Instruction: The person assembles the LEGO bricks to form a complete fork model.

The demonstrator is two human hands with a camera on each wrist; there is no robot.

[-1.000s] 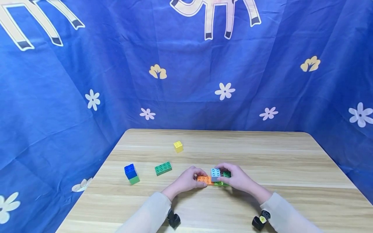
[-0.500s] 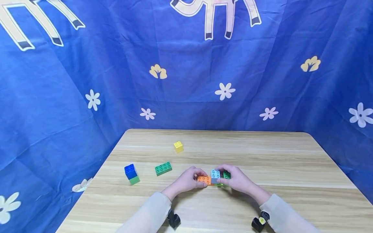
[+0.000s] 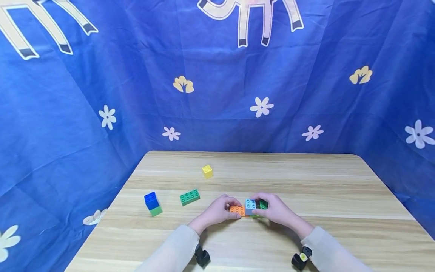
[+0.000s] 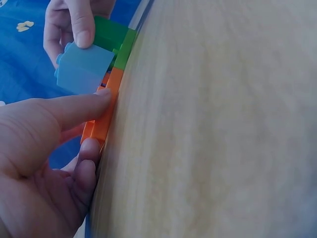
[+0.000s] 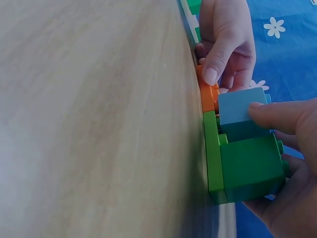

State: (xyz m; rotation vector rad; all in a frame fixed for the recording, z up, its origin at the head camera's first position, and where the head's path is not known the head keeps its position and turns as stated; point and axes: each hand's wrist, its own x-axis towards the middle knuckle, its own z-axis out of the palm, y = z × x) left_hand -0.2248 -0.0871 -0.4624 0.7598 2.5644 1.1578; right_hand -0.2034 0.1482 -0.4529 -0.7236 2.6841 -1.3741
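Observation:
My left hand (image 3: 220, 210) holds the flat orange brick (image 3: 236, 210) on the table, thumb on its near side. With thumb and fingers, my right hand (image 3: 273, 208) pinches a light blue brick (image 3: 250, 206) over the joint between the orange brick and a flat lime green brick (image 5: 213, 153). Both wrist views show studs in a narrow gap beneath the light blue brick, and it looks a little tilted in the left one. A taller dark green brick (image 5: 252, 166) stands on the lime brick's right end, partly covered by my right hand in the head view.
Left of my hands lies a green eight-stud brick (image 3: 190, 197). A yellow brick (image 3: 207, 172) is farther back. Toward the table's left edge stands a blue brick (image 3: 151, 200) on a light green one (image 3: 156, 210). A blue patterned cloth (image 3: 217, 94) hangs behind the table (image 3: 323, 181).
My right hand has lowered the light blue brick slightly toward me, so it now covers the lime studs that showed a second ago. The left hand stays on the orange brick.

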